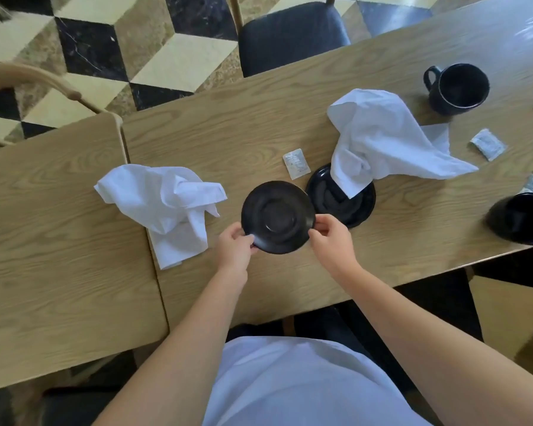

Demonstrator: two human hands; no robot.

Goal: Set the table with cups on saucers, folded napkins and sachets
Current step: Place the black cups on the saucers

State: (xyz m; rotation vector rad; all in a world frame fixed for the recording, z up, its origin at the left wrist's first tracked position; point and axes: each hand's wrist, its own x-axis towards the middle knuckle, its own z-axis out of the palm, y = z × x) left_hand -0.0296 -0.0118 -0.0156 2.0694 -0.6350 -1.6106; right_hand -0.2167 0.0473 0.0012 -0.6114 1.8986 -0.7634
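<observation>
- Head view: both hands are holding one saucer [278, 217] over the table [74, 241], left hand [235, 245] pinching its near-left rim, right hand [330, 238] its near-right rim.
- A second saucer [345, 207] is lying just right, nearer the right hand, a napkin [379, 139] draping onto it.

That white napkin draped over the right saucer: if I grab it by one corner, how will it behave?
The napkin is crumpled and peaked, so it is probably soft cloth that will hang limp. It looks light. One end lies on the saucer, so lifting straight up should clear it; dragging might nudge the saucer or the sachet.
</observation>
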